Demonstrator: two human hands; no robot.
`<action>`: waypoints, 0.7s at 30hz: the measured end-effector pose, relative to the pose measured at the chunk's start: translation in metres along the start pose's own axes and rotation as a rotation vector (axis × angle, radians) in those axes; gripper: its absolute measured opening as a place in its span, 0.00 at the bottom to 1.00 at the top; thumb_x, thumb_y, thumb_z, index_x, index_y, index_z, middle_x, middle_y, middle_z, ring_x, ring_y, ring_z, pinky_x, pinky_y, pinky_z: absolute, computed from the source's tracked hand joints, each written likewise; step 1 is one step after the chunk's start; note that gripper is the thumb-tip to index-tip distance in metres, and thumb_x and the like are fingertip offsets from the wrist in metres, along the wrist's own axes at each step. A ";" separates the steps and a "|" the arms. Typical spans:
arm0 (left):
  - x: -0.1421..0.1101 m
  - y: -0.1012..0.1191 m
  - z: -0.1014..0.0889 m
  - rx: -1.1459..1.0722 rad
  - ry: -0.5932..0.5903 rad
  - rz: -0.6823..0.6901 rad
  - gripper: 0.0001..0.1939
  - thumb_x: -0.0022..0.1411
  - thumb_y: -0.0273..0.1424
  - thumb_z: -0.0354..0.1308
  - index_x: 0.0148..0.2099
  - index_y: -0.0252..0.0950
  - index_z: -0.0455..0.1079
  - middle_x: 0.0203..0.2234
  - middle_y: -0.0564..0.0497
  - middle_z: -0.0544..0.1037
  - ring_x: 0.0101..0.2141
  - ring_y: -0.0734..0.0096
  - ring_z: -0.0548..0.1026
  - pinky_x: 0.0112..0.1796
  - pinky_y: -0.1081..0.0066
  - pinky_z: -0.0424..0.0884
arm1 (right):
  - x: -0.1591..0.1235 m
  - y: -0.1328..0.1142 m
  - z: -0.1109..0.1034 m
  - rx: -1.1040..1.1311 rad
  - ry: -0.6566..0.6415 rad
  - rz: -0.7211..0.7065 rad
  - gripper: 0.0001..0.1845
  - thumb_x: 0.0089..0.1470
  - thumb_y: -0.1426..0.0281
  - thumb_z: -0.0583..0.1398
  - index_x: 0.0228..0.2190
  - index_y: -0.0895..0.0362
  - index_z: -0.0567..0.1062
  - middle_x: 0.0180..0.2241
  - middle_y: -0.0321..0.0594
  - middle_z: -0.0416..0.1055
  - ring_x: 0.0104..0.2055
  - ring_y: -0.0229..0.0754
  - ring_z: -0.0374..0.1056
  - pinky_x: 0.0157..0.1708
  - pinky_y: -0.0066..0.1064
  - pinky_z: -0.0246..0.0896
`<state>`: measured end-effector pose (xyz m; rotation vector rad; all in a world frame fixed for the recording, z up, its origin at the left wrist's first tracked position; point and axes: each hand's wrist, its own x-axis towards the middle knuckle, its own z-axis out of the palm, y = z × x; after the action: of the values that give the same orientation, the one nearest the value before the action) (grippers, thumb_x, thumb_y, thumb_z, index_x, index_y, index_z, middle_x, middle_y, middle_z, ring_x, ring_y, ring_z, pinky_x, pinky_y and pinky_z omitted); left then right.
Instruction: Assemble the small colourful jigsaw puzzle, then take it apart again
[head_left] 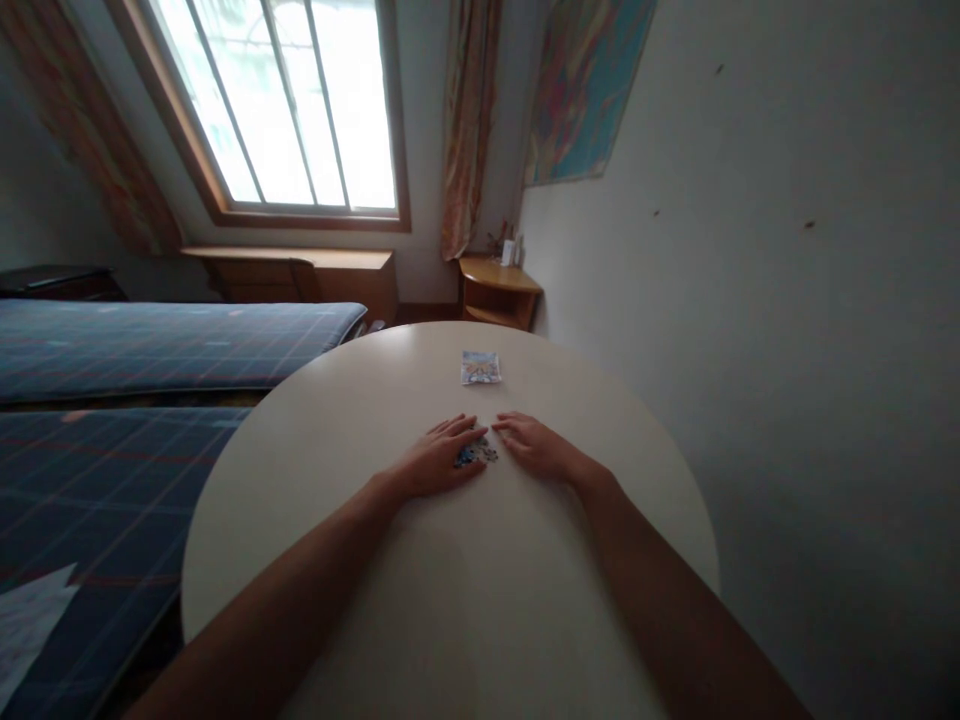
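Note:
A small heap of loose jigsaw-like pieces (475,453), blue, dark and pale, lies on the white round table (465,580). My left hand (442,455) rests against the heap's left side with its fingers apart, partly covering some pieces. On the other side, my right hand (534,445) lies low on the tabletop, fingers stretched towards the heap and nothing seen in them. Beyond both hands sits a small square picture packet (481,368), mostly blue and white; its print is too small to read.
Left of the table are beds with blue plaid covers (150,345), and some paper (34,620) lies at the lower left. A wooden corner shelf (499,275) stands behind the table. The white wall (787,350) rises close on the right.

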<state>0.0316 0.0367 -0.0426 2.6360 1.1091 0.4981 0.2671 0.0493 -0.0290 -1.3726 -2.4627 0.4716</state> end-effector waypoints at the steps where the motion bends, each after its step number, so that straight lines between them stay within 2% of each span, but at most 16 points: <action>1: 0.000 0.001 -0.002 -0.029 0.008 0.024 0.32 0.65 0.46 0.53 0.67 0.40 0.57 0.66 0.44 0.57 0.65 0.56 0.54 0.63 0.58 0.52 | -0.002 0.002 -0.003 0.038 0.020 -0.023 0.21 0.61 0.68 0.52 0.52 0.59 0.74 0.59 0.50 0.66 0.63 0.47 0.58 0.63 0.42 0.50; 3: -0.002 0.000 -0.008 -0.084 0.063 0.053 0.31 0.65 0.44 0.54 0.66 0.39 0.58 0.65 0.43 0.58 0.65 0.58 0.56 0.62 0.59 0.54 | -0.007 0.002 -0.009 0.090 0.056 -0.060 0.19 0.59 0.66 0.56 0.49 0.57 0.76 0.55 0.49 0.70 0.59 0.47 0.63 0.61 0.41 0.54; 6: -0.007 -0.007 -0.023 -0.120 0.156 0.017 0.21 0.67 0.41 0.51 0.58 0.38 0.67 0.56 0.43 0.70 0.56 0.62 0.69 0.56 0.63 0.64 | -0.012 -0.006 -0.014 0.119 0.049 -0.120 0.21 0.54 0.60 0.62 0.48 0.56 0.76 0.52 0.46 0.72 0.55 0.46 0.66 0.59 0.40 0.56; 8: -0.012 -0.011 -0.033 -0.095 0.143 -0.065 0.17 0.66 0.41 0.52 0.51 0.38 0.71 0.45 0.44 0.76 0.45 0.63 0.75 0.48 0.65 0.70 | -0.013 -0.014 -0.014 0.122 0.020 -0.137 0.24 0.51 0.57 0.65 0.48 0.54 0.76 0.50 0.45 0.72 0.54 0.47 0.66 0.58 0.40 0.56; 10: -0.017 -0.011 -0.040 -0.055 0.096 -0.115 0.15 0.64 0.41 0.55 0.46 0.37 0.73 0.39 0.46 0.77 0.39 0.63 0.76 0.42 0.66 0.71 | -0.012 -0.021 -0.012 0.113 0.015 -0.126 0.27 0.48 0.54 0.67 0.47 0.54 0.77 0.49 0.45 0.71 0.54 0.47 0.65 0.57 0.40 0.57; 13: -0.021 -0.007 -0.042 -0.019 0.049 -0.131 0.14 0.61 0.41 0.58 0.45 0.38 0.74 0.38 0.47 0.76 0.37 0.64 0.75 0.40 0.68 0.70 | -0.010 -0.027 -0.007 0.082 0.043 -0.095 0.27 0.46 0.54 0.68 0.45 0.54 0.77 0.49 0.46 0.70 0.53 0.48 0.64 0.57 0.40 0.57; 21: -0.019 -0.004 -0.033 -0.075 0.039 -0.075 0.10 0.62 0.37 0.58 0.43 0.42 0.76 0.40 0.48 0.76 0.42 0.64 0.75 0.45 0.70 0.69 | -0.008 -0.027 -0.004 0.065 0.042 -0.110 0.09 0.53 0.64 0.65 0.36 0.55 0.79 0.44 0.45 0.72 0.48 0.44 0.67 0.53 0.35 0.59</action>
<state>0.0038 0.0288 -0.0182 2.5203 1.1727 0.5661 0.2524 0.0301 -0.0148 -1.2024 -2.4507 0.4883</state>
